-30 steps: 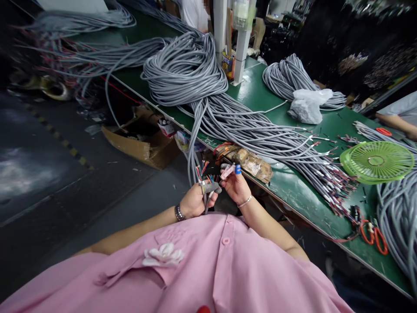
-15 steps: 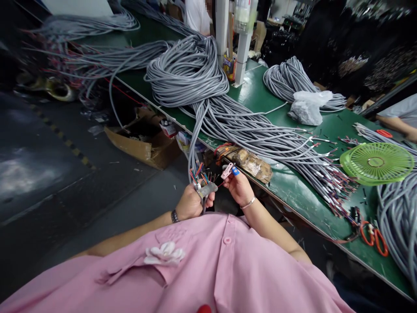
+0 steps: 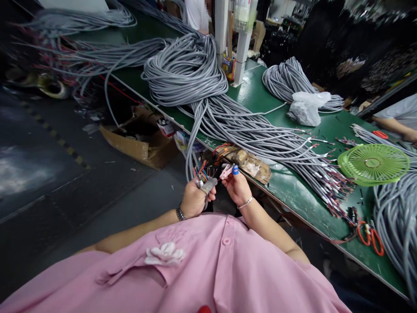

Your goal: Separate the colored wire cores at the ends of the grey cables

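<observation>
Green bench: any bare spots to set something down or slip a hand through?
Bare green bench shows between the big grey cable coil and the smaller coil, and along the near edge between the brown wrapped bundle and the red scissors. The stripped cable ends beside the green fan are crowded.

A cable-assembly workshop: a long green bench (image 3: 260, 93) carries heaped coils of grey cable (image 3: 185, 69), their stripped ends fanned out just left of a green fan (image 3: 374, 164). Red-handled scissors (image 3: 368, 232) lie below the fan, and another worker's arm (image 3: 392, 124) rests behind it.
</observation>
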The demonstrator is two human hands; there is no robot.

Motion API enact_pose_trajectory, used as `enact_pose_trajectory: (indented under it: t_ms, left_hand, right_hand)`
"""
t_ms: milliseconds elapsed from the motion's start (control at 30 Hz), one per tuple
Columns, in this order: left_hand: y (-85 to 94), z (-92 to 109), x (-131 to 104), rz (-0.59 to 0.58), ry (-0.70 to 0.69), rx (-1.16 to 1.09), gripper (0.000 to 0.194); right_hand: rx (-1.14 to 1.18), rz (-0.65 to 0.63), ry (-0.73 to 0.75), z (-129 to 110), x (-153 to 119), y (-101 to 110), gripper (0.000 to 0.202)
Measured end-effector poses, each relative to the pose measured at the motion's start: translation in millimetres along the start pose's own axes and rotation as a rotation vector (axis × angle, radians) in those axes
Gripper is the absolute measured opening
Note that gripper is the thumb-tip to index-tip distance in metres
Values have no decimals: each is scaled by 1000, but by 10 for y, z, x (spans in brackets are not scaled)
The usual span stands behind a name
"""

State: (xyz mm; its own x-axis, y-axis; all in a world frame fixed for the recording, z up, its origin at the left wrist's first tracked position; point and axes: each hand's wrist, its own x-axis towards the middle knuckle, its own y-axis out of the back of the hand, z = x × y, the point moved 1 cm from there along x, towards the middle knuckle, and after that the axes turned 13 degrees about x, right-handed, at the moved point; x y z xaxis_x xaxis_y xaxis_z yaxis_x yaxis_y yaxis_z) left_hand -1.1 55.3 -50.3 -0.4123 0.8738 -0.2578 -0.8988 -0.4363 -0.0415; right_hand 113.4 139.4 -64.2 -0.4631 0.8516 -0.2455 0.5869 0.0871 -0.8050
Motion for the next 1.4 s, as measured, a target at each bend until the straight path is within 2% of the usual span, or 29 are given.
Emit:
enact_pose_trajectory:
  t_ms: [200, 567, 767, 967, 1033, 1233, 1300, 1400]
  left_hand:
    - [-12, -49, 28, 7, 2, 52, 28]
    - [22, -11, -43, -32, 35, 20, 30]
    - [6, 0, -69, -27, 59, -12, 30]
    - [83, -33, -136, -40, 78, -29, 31]
    - [101, -54, -140, -71, 72, -39, 30]
    - [68, -62, -94, -294, 59, -193, 30]
    - [68, -49, -68, -309, 43, -232, 34]
    - [95, -59, -35, -280, 59, -178, 34]
  right_hand:
    - [63, 4, 52, 39, 18, -18, 34]
    - [149, -10, -102, 42, -67, 88, 43]
    - [157, 19, -104, 18, -100, 223, 41]
    - [136, 34, -124, 33, -136, 278, 42]
    - [114, 32, -130, 46, -153, 272, 40]
    - [-42, 3, -65, 23, -210, 296, 33]
    - [-150, 4, -27, -29, -235, 322, 31]
    - [-355, 13, 49, -137, -291, 338, 27]
